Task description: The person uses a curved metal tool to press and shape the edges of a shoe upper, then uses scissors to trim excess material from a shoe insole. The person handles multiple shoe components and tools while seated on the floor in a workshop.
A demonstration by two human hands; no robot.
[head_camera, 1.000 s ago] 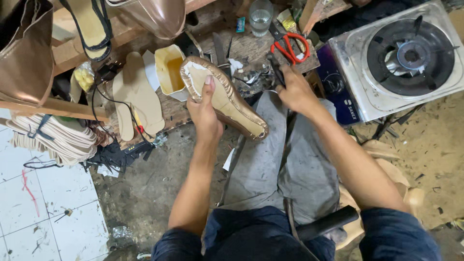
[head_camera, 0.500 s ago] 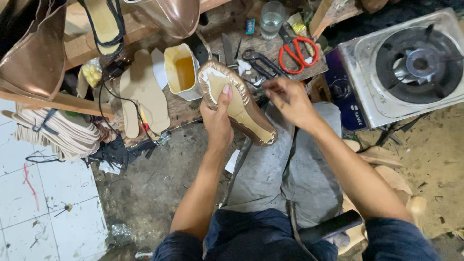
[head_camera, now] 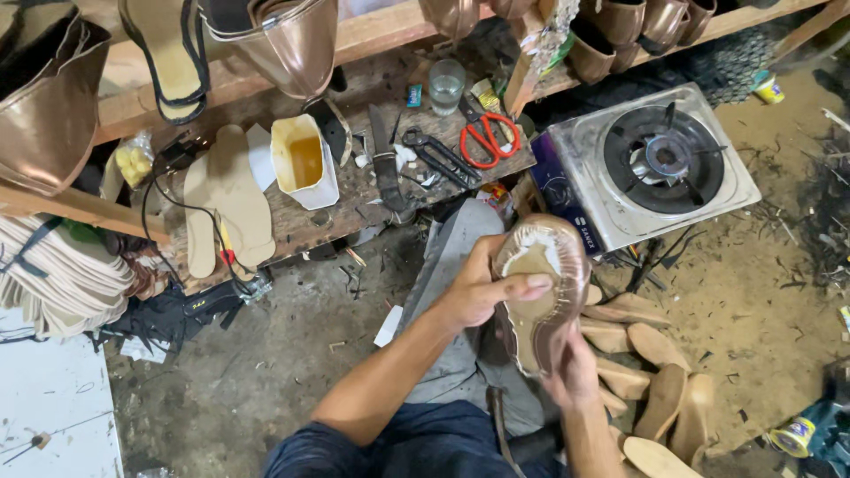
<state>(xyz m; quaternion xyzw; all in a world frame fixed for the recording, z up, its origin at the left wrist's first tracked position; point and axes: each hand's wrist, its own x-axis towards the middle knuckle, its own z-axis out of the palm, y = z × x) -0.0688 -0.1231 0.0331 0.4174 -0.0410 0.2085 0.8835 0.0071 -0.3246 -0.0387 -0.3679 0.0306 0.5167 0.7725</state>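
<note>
Shoe (head_camera: 542, 292) shifting toward 3 o'clock off the bench since earlier | left hand (head_camera: 482, 290) clamping it sole-up, steadying | right hand (head_camera: 571, 376) gripping heel at 6 o'clock | scissors (head_camera: 485, 137) lying at 12.

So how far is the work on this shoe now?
Done, it seems: the bronze upper is already folded over the edge of the shoe. In hand: the left hand and the right hand hold it sole-up. Left, judging by the bare insole: no outer sole is on yet. Loose soles lie on the bench.
</note>
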